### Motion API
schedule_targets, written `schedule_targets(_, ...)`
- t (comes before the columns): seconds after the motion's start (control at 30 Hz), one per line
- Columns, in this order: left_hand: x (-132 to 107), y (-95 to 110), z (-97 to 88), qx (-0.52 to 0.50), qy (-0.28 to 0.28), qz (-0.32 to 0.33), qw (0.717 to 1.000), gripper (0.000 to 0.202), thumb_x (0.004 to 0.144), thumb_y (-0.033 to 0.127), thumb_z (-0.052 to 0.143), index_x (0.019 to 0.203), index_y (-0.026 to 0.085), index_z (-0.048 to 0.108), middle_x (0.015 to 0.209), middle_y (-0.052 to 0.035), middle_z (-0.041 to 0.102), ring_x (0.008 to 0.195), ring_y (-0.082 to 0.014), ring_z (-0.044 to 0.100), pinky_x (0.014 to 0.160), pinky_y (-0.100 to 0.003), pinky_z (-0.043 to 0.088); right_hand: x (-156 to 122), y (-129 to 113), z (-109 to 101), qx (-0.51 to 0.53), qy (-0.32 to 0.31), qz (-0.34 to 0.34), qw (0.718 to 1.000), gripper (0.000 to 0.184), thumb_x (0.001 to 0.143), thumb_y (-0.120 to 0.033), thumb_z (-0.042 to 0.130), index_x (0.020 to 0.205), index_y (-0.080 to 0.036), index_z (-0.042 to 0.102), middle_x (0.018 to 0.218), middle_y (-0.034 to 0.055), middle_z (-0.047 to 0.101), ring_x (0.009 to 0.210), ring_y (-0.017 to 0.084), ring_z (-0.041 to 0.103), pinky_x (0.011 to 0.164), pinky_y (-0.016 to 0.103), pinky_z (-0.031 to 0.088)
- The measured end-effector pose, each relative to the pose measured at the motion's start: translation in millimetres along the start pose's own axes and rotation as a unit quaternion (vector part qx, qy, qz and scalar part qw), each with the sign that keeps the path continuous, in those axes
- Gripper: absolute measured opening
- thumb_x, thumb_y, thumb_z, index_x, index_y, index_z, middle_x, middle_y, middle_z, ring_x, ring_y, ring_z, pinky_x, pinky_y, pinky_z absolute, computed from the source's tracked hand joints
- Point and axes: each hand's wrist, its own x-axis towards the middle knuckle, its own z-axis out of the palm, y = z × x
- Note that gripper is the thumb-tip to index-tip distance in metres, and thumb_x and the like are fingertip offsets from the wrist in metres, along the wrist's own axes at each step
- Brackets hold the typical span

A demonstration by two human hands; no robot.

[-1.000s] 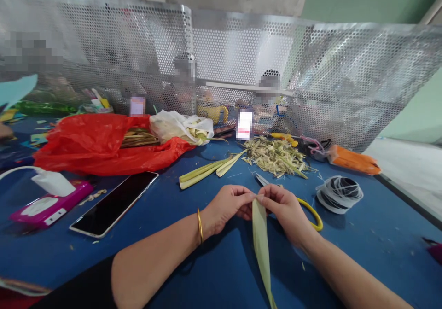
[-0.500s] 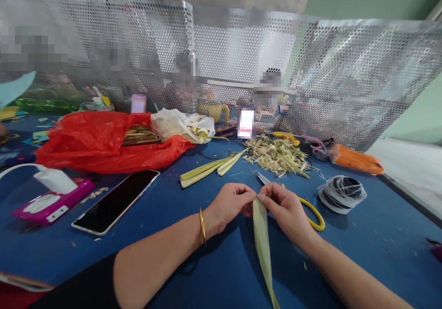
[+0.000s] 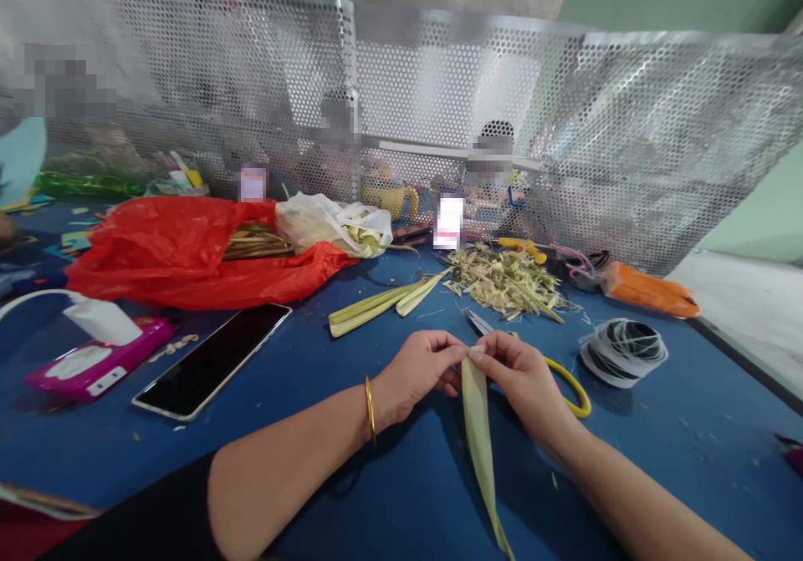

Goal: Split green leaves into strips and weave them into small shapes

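Observation:
My left hand [image 3: 419,370], with a gold bangle on the wrist, and my right hand [image 3: 522,379] meet over the blue table [image 3: 658,436]. Both pinch the top end of a long pale green leaf strip [image 3: 479,436], which hangs down toward me between my forearms. Just behind my right hand lie scissors with yellow handles [image 3: 568,377]; their blades point left and away from me.
Cut green stalks [image 3: 376,303] and a heap of leaf trimmings [image 3: 505,281] lie beyond my hands. A red plastic bag [image 3: 181,256], a phone [image 3: 213,360], a pink wipes pack [image 3: 88,364], a coil of thread [image 3: 623,350] and an orange item [image 3: 649,289] surround them. A perforated metal screen [image 3: 401,109] stands behind.
My hands and the leaf strip stay in the same place; only the camera view shifts slightly.

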Motion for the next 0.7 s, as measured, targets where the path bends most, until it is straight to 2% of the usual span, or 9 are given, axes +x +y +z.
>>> schedule_targets(0.17, 1.3, -0.7, -0.5, -0.01, 0.005, 0.0, 1.0, 0.012, 0.082, 0.024, 0.056, 0.075, 0.014, 0.058, 0.061, -0.0003, 0.062, 0.048, -0.0085, 0.058, 0.048, -0.019, 0.046, -0.9, 2.3, -0.4, -0.012, -0.006, -0.06, 0.998, 0.027, 0.077, -0.043, 0.064, 0.071, -0.019, 0.054, 0.061, -0.0043, 0.049, 0.058, 0.011, 0.043, 0.054, 0.024, 0.037)
schedule_targets(0.23, 1.7, -0.2, -0.8, -0.009, 0.015, -0.001, 1.0, 0.011, 0.082, 0.024, 0.055, 0.076, 0.014, 0.057, 0.061, -0.0001, 0.062, 0.048, -0.0088, 0.058, 0.047, -0.019, 0.046, -1.3, 2.8, 0.0, 0.008, -0.006, -0.041, 0.999, 0.026, 0.076, -0.043, 0.066, 0.074, -0.019, 0.055, 0.064, -0.0038, 0.051, 0.059, 0.011, 0.046, 0.055, 0.023, 0.039)
schedule_targets(0.4, 1.6, 1.5, -1.1, 0.001, 0.04, 0.007, 0.999, 0.009, 0.083, 0.021, 0.053, 0.078, 0.015, 0.057, 0.059, 0.0003, 0.062, 0.049, -0.0101, 0.06, 0.047, -0.019, 0.045, -2.2, 2.4, 1.4, 0.071, -0.034, 0.064, 0.995, 0.032, 0.068, -0.044, 0.073, 0.074, -0.017, 0.057, 0.064, -0.0012, 0.058, 0.056, 0.011, 0.049, 0.052, 0.022, 0.039)
schedule_targets(0.6, 1.0, -0.5, -1.1, -0.019, -0.005, -0.003, 1.0, 0.019, 0.078, 0.033, 0.063, 0.079, 0.015, 0.057, 0.067, -0.0031, 0.066, 0.053, -0.011, 0.062, 0.052, -0.021, 0.046, -1.7, 0.8, 1.8, 0.08, -0.017, 0.04, 0.996, 0.032, 0.069, -0.044, 0.073, 0.067, -0.017, 0.055, 0.059, -0.003, 0.053, 0.054, 0.01, 0.046, 0.052, 0.023, 0.037)
schedule_targets(0.7, 1.7, -2.1, -1.4, -0.022, -0.009, -0.011, 1.0, 0.022, 0.074, 0.035, 0.066, 0.076, 0.015, 0.056, 0.065, -0.0017, 0.065, 0.053, -0.0107, 0.06, 0.052, -0.022, 0.046, -1.5, -0.4, 2.3, 0.072, -0.008, 0.019, 0.997, 0.033, 0.07, -0.044, 0.072, 0.065, -0.018, 0.053, 0.058, -0.0032, 0.052, 0.055, 0.011, 0.045, 0.054, 0.024, 0.038)
